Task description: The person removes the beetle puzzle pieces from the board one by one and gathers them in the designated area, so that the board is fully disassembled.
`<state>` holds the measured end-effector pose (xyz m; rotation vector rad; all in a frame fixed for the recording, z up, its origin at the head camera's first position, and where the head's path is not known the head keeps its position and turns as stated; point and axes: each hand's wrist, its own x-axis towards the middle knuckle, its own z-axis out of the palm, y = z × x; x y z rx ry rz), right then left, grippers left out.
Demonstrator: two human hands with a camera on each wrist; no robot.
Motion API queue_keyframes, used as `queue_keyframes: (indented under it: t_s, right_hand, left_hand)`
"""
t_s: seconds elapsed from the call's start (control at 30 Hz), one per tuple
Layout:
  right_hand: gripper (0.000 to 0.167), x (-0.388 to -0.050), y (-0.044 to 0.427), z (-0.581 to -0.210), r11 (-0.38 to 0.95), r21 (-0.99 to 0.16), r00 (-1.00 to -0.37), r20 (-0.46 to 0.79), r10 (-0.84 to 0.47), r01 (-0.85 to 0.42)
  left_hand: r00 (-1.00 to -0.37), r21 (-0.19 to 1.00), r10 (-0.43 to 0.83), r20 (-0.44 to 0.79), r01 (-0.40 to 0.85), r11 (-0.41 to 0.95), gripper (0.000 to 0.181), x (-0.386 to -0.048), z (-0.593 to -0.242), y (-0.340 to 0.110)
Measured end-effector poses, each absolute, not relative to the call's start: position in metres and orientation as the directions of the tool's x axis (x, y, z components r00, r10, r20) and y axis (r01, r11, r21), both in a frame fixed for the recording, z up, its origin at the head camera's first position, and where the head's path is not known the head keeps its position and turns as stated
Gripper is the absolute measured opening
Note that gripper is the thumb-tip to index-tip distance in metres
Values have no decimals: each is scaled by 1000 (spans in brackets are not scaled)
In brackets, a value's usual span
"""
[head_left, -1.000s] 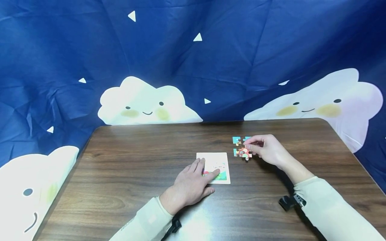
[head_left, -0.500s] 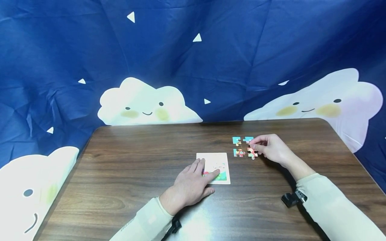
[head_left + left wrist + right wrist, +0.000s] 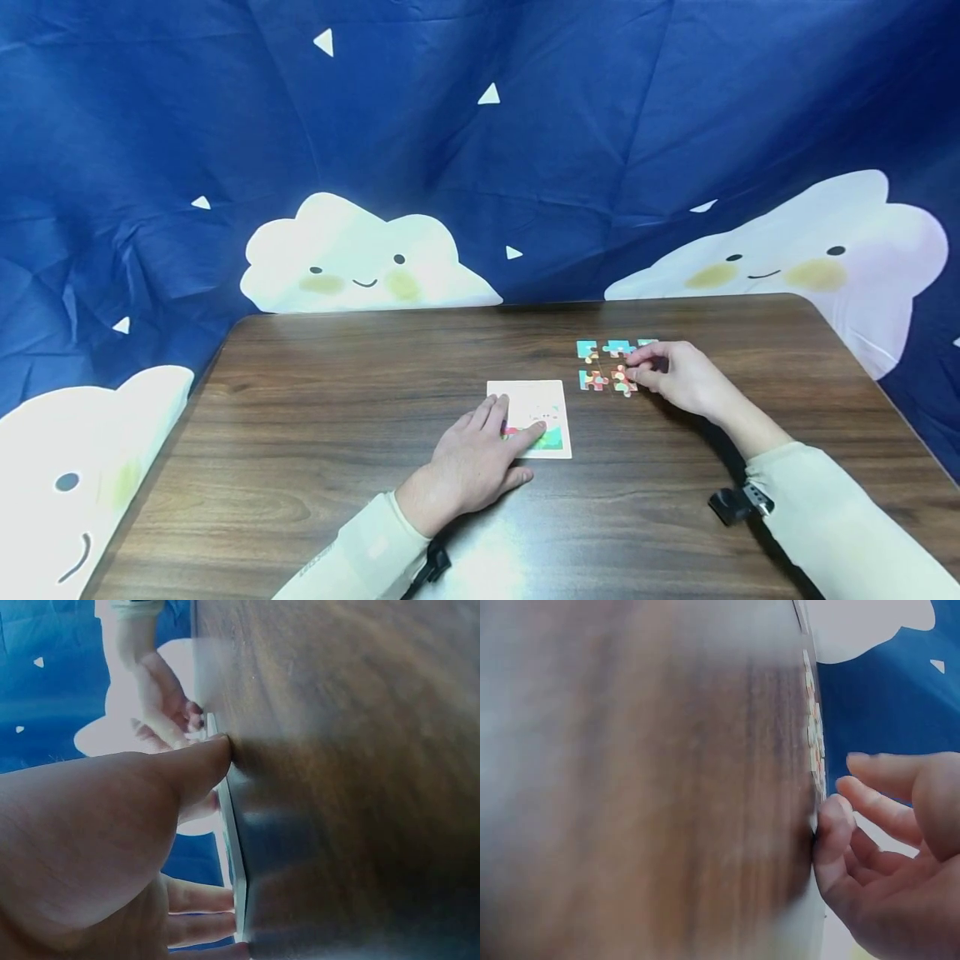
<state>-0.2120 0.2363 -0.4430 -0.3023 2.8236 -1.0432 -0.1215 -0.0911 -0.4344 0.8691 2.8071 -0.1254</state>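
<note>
My left hand (image 3: 472,462) lies with straight fingers on a small square picture card (image 3: 527,393), white with a green and red picture. In the left wrist view its thumb (image 3: 206,759) is beside the edge of the card. The right hand (image 3: 690,382), fingers bent, pinches a red and cream puzzle piece (image 3: 622,382) at its right edge; what lies under the fingertips is hidden. Around it lie a red and blue puzzle piece (image 3: 592,381) to the left, and blue puzzle pieces (image 3: 617,347) behind, one partly covered by the hand.
Both hands work over a brown wooden table (image 3: 360,392) with rounded back corners. A blue curtain (image 3: 420,125) printed with white clouds hangs behind it. Black straps with small cameras (image 3: 731,505) sit at the wrists.
The red and cream puzzle piece moved right, away from the piece beside it, then slightly back left. My right hand shifted right, uncovering blue pieces behind. The left hand stays still.
</note>
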Motion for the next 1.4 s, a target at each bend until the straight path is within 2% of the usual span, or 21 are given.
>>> queue_keyframes:
  t_s: [0.27,0.57,1.1,1.4]
  right_hand:
    - [34,-208,232,-444,772,-606,-959,-50,-279,-193]
    - [23,-206,232,-443,766,-617,-963,-52,-265,-178]
    - [24,-207,238,-443,753,-631,-960,-49,-275,-184]
    - [18,-193,223,-434,724,-656,-955,-18,-295,-212]
  left_hand:
    - [-809,-40,552,-199,570,821,62,-121,-435,-96]
    - [-810,-37,558,-178,573,819,62,-119,-436,-96]
    - [-800,-53,583,-144,594,802,60,-121,-436,-95]
    - [-795,4,595,-115,599,801,60,-122,-439,-95]
